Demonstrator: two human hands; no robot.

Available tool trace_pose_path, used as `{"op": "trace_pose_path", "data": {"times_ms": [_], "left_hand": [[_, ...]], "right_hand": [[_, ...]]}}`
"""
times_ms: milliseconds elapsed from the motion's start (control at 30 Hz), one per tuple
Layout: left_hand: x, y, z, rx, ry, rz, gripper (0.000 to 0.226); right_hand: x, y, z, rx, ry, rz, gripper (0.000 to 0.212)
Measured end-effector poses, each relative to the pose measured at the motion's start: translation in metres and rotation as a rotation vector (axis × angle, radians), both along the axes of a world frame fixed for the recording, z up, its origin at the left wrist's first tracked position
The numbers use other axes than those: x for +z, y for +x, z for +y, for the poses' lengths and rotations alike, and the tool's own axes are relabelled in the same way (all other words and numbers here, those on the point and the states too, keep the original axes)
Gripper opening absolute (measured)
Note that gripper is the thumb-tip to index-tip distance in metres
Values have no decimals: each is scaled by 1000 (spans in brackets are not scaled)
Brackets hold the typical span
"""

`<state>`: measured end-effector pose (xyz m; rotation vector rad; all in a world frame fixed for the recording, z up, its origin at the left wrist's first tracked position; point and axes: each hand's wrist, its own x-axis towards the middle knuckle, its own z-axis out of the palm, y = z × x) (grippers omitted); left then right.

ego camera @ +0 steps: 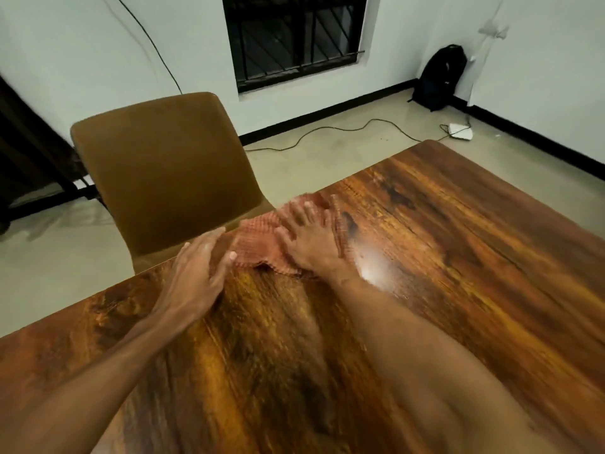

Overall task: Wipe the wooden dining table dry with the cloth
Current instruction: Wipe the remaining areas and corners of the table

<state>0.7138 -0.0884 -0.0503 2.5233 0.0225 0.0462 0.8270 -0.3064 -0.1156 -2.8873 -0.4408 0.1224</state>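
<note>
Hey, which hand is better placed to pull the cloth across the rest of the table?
Right, probably. The right hand lies flat on the cloth, fingers spread, with most of the table on its side. The left hand only touches the cloth's edge.

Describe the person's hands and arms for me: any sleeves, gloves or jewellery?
Both are bare. The left hand and right hand wear no gloves, and no rings show, though motion blur softens the fingers. The left forearm and right forearm carry no sleeve, watch or band within the frame.
</note>
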Motion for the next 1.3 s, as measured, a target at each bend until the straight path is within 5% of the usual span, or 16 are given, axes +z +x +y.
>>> {"op": "trace_pose_path", "data": {"times_ms": [133, 300, 500, 700, 933, 1167, 1300], "left_hand": [[4, -7, -21, -24, -18, -34, 58], [8, -39, -46, -63, -34, -20, 54], [19, -103, -54, -108, -34, 20, 53], [19, -173, -70, -100, -61, 64, 52], [13, -263, -40, -53, -112, 85, 59], [18, -380, 23, 58, -168, 48, 50], [25, -442, 56, 222, -101, 90, 48]], "right_hand": [[5, -26, -48, -164, -19, 9, 61], [7, -96, -49, 53, -77, 4, 66], [9, -179, -103, -256, -89, 8, 62], [8, -293, -81, 139, -93, 2, 60], [24, -358, -102, -290, -190, 89, 63], [29, -508, 105, 194, -147, 126, 66], [27, -570, 121, 486, -112, 144, 58]]}}
